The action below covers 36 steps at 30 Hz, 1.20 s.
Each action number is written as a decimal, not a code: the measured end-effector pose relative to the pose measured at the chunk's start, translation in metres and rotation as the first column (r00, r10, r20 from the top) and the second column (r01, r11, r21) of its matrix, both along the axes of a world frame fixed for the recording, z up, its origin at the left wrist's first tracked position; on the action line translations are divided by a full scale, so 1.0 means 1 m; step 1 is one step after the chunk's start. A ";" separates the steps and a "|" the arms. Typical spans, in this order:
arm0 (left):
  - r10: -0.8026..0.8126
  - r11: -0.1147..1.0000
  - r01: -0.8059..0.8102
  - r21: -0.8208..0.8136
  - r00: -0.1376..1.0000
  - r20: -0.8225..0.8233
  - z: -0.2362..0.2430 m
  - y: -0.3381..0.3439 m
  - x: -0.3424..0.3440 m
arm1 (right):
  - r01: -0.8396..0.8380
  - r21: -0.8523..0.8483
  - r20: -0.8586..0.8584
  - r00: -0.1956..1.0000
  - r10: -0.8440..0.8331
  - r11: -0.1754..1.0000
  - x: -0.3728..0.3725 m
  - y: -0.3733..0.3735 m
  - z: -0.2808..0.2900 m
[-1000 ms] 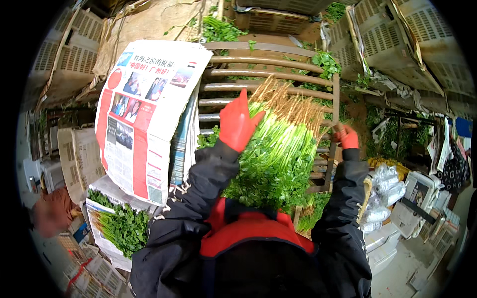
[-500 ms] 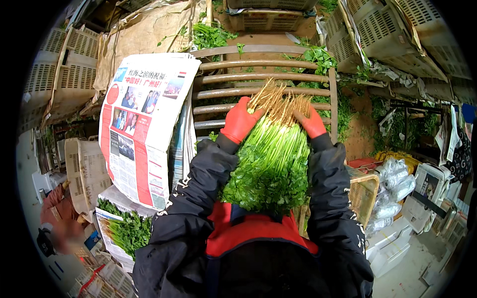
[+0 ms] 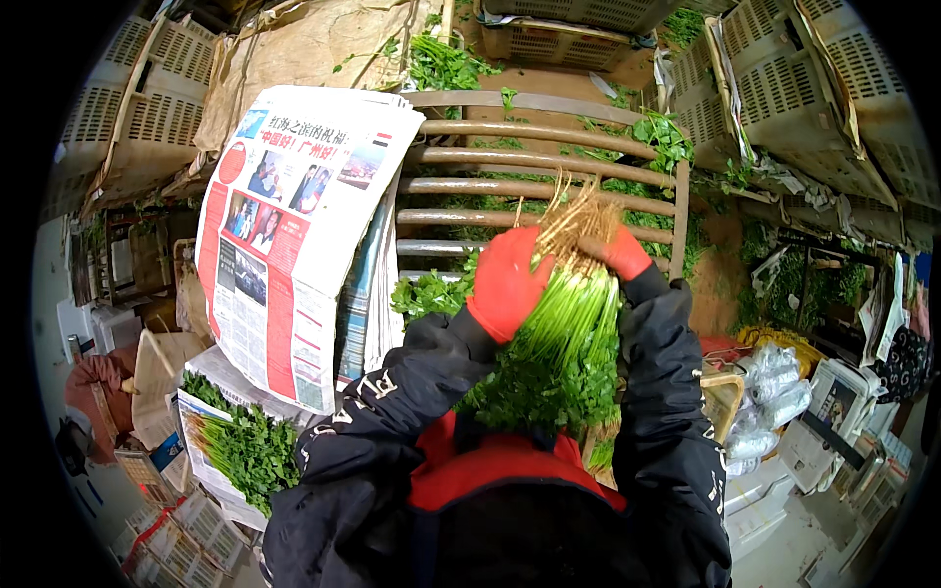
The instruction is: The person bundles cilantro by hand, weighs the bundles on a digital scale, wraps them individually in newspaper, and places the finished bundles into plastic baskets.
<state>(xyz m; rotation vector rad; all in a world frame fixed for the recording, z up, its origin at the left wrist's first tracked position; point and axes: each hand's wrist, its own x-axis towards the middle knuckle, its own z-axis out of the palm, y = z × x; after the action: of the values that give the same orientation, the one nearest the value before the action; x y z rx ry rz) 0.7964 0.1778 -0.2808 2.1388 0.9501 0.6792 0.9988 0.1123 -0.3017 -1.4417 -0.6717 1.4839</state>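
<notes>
A thick bunch of coriander (image 3: 567, 328) lies in front of me, its brown roots pointing away and its leaves toward my body. My left hand (image 3: 510, 284), in a red-orange glove, is closed around the left side of the stems just below the roots. On the other side, my right hand (image 3: 619, 252), gloved alike, grips the root end with its fingers on the roots. Loose green leaves (image 3: 429, 296) show beyond my left wrist. Under and beyond the bunch runs a rack of brown bars (image 3: 529, 159).
A stack of newspapers (image 3: 294, 235) covers the rack's left side. More coriander (image 3: 250, 446) lies on paper at lower left. Plastic crates (image 3: 784, 83) stand at upper right, and clear plastic-wrapped packs (image 3: 774, 397) lie at right. A person's sleeve (image 3: 93, 402) shows at far left.
My left hand has moved inward and nearer over the stems, and the bunch is gathered narrower. Leaves now show left of it. The whole view has shifted slightly.
</notes>
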 end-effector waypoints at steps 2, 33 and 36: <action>-0.009 0.990 0.007 0.141 1.000 0.018 0.000 -0.001 -0.002 | 0.015 0.048 0.026 1.000 -0.016 0.999 -0.005 -0.006 -0.002; -0.202 0.761 0.181 -0.623 0.979 0.037 -0.048 0.062 -0.012 | 0.012 0.085 0.143 0.989 -0.024 0.996 -0.022 0.005 0.021; -0.142 0.540 0.240 -0.806 0.971 0.194 -0.040 0.066 -0.019 | -0.006 0.069 0.206 0.978 -0.008 0.998 -0.024 0.005 0.031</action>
<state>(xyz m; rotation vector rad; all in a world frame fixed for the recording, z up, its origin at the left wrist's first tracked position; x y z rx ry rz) 0.7775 0.2442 -0.3208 1.2900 0.7357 0.1404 0.9744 0.1169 -0.2710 -1.5551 -0.8409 1.3078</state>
